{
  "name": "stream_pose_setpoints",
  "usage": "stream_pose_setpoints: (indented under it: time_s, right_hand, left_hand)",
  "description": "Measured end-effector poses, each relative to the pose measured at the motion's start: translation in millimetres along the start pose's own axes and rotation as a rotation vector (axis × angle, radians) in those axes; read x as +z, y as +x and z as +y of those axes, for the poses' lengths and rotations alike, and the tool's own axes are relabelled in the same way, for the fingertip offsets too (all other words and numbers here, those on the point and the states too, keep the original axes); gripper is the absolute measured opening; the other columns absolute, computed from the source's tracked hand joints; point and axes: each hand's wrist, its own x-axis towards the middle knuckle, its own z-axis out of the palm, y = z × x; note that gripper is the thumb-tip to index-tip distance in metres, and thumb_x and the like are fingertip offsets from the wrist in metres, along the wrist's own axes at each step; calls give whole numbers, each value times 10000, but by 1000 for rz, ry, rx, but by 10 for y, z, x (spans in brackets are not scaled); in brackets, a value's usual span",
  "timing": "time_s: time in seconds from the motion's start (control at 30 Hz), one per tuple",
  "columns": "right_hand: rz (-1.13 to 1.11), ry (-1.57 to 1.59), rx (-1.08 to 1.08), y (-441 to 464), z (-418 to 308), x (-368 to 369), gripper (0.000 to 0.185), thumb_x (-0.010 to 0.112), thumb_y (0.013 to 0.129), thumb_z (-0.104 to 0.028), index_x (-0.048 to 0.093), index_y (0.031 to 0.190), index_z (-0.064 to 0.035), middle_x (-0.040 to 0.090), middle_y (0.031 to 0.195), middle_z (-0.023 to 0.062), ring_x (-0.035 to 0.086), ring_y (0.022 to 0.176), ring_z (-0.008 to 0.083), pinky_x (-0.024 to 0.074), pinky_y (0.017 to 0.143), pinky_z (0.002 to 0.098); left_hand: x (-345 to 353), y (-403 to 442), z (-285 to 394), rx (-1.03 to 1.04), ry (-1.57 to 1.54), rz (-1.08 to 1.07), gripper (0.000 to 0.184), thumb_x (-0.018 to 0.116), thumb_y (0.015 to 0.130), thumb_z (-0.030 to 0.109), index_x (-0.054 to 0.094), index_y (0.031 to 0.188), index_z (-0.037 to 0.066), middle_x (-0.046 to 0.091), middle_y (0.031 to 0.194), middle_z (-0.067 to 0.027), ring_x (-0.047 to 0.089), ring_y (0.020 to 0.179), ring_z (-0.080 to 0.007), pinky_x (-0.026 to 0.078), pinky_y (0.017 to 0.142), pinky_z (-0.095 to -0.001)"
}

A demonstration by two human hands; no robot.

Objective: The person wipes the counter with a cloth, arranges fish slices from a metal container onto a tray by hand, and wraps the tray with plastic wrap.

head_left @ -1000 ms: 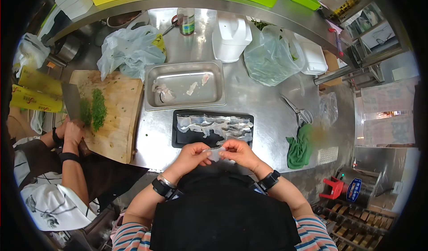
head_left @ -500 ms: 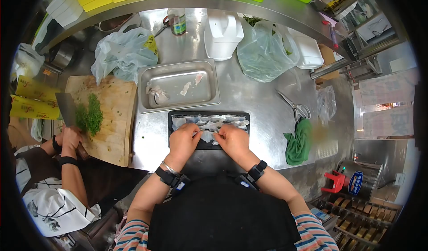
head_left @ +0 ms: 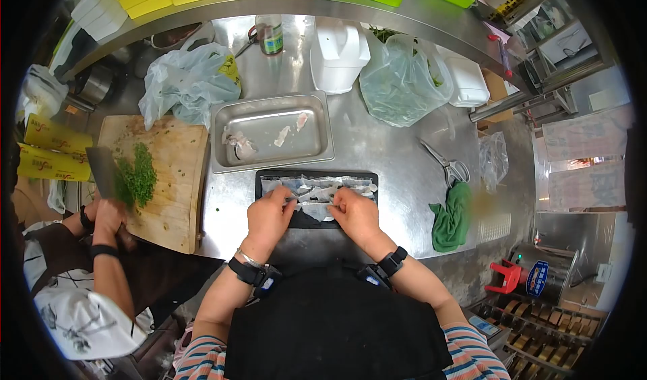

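Observation:
In front of me a black tray [head_left: 296, 222] holds rows of thin, pale, greyish slices [head_left: 313, 192] with dark edges, perhaps raw fish; their kind is not certain. My left hand [head_left: 268, 215] is closed in a pinch at the left part of the front row. Opposite it, my right hand [head_left: 358, 213] pinches near the right part of the same row. A pale slice seems to stretch between both sets of fingertips, low over the tray. Just behind the tray stands a steel pan [head_left: 320, 134] with a few pale pinkish scraps [head_left: 282, 136] in it.
At left, a co-worker's hands [head_left: 108, 217] hold a cleaver [head_left: 101, 167] beside chopped greens [head_left: 140, 178] on a wooden board [head_left: 175, 211]. Scissors [head_left: 448, 163] and a green cloth [head_left: 453, 218] lie right. Behind are plastic bags [head_left: 185, 83], a white jug [head_left: 337, 60] and a jar [head_left: 271, 39].
My hands have drawn slightly apart, the left one shifting left and the right one a little right. More of the front row shows between them. The co-worker's cleaver has shifted slightly.

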Motion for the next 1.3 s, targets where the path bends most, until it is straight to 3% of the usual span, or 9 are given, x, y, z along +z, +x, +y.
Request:
stream_pose_setpoints:
  time_s: [0.03,0.17,0.27,0.33,0.43,0.73,0.97,1.17,1.3]
  right_hand:
    - [53,2,-122,1,-39,-38,191,739,765,-186,566,778,-108,574,637,41,582,562,248,445,520,381]
    - [49,-2,-132,8,-45,-33,179,737,767,-182,574,770,-110,568,630,44,579,558,247,443,519,379]
    - [-46,13,78,-6,14,11,160,734,771,-178,590,774,-107,562,621,49,584,560,245,443,516,372]
    - [69,-38,-175,17,-132,-122,134,728,764,-151,606,789,-102,583,665,53,602,587,248,459,523,369]
    - [-10,5,-346,38,-96,-17,138,726,750,-123,616,828,-95,611,752,60,626,644,250,486,553,369]
    - [-66,-129,-263,31,-42,136,224,735,741,-124,618,929,-93,613,823,61,645,721,247,511,606,360]
    - [-83,115,-239,70,-156,-51,149,715,790,-97,650,924,-85,620,803,65,615,629,219,487,552,331]
    - [-49,109,-95,-58,61,-113,91,682,812,-65,659,900,-57,621,767,69,603,609,187,478,551,301]
    - [-30,111,-74,-95,73,-162,94,683,814,-64,656,904,-53,630,778,70,600,609,188,475,553,302]
  left_hand:
    - [0,9,-15,-1,0,0,146,702,803,140,596,887,81,657,763,-98,648,657,-294,502,566,-385]
    - [-29,23,-58,65,-96,50,136,712,789,108,618,884,80,646,810,-94,645,696,-288,507,587,-380]
    - [-128,35,38,155,-52,150,157,721,760,105,631,886,77,625,837,-95,630,706,-293,507,603,-380]
    - [-157,21,78,220,-4,221,170,722,743,107,634,885,74,612,844,-99,618,697,-300,505,607,-383]
    - [-66,-16,84,245,-72,-23,197,744,734,115,647,903,85,607,851,-73,627,736,-291,509,622,-375]
    - [71,45,-18,310,-27,28,151,713,758,91,642,892,85,597,857,-71,636,733,-292,518,616,-383]
    - [-741,504,-258,152,29,249,45,676,794,56,663,837,57,626,800,-111,632,730,-321,509,623,-390]
    - [-665,1250,-749,317,478,-99,124,596,752,101,705,802,134,595,945,-96,613,964,-298,522,772,-400]
    - [-682,1377,-785,304,525,-167,88,630,763,107,706,791,141,617,915,-98,624,903,-320,518,741,-406]
